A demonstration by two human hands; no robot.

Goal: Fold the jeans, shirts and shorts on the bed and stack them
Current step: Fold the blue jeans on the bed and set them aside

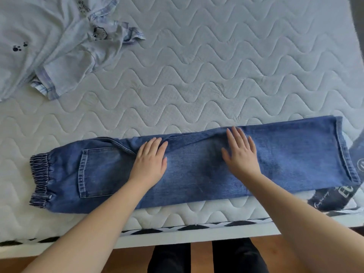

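Observation:
A pair of blue jeans lies along the bed's near edge, folded lengthwise leg on leg, with the elastic waistband at the left and the hems at the right. My left hand presses flat on the jeans near the back pocket, fingers straight. Palm down, my right hand lies flat on the legs a little to the right of it. A crumpled pale blue shirt with small dark prints sits at the far left of the bed.
The white quilted mattress stretches away behind the jeans. A dark printed label marks its near right corner. Below the mattress edge there is wooden floor, with my dark trouser legs on it.

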